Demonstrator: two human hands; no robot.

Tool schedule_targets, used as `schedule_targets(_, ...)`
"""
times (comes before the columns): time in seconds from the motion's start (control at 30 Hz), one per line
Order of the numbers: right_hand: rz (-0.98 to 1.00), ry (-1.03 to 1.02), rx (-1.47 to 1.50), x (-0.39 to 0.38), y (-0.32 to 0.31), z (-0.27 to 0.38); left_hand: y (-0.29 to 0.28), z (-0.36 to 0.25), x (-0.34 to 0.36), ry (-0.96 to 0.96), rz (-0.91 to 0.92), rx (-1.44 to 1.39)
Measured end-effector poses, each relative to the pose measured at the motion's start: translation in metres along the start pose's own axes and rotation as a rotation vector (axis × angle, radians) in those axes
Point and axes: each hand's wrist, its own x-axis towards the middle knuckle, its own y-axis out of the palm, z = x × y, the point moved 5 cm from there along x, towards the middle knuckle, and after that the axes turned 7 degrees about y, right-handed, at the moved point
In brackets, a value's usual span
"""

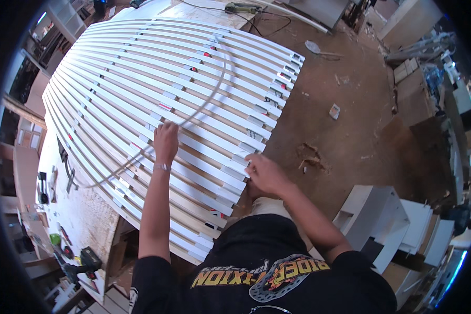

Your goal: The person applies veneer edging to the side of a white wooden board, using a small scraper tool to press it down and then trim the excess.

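Observation:
A large panel of long white slats lies in front of me, the slats set side by side with short spacer pieces between them. My left hand is closed over the middle of the panel, its fingers on a thin, flexible pale strip. That strip bows in a long curve from the far slats to the panel's left side. At the near right edge, my right hand pinches the end of a slat between thumb and fingers; its lower fingers are partly hidden.
Under the panel is a worktable, holding a cordless drill and other tools at the left. White cabinet parts stand at lower right. A power tool with a cable lies at the far end. Scraps litter the brown floor.

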Motion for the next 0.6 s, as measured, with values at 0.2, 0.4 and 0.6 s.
schedule_targets(0.2,-0.199,0.023,0.136,0.012,-0.021,-0.008,-0.096,0.050,-0.218,-0.268,0.116,0.093)
schedule_targets(0.4,-0.160,-0.147,-0.056,0.052,0.004,0.016,-0.128,0.068,-0.279,-0.531,0.360,0.099)
schedule_targets(0.6,0.125,-0.181,-0.096,0.065,0.045,0.026,-0.057,-0.102,-0.165,-0.219,0.218,-0.464)
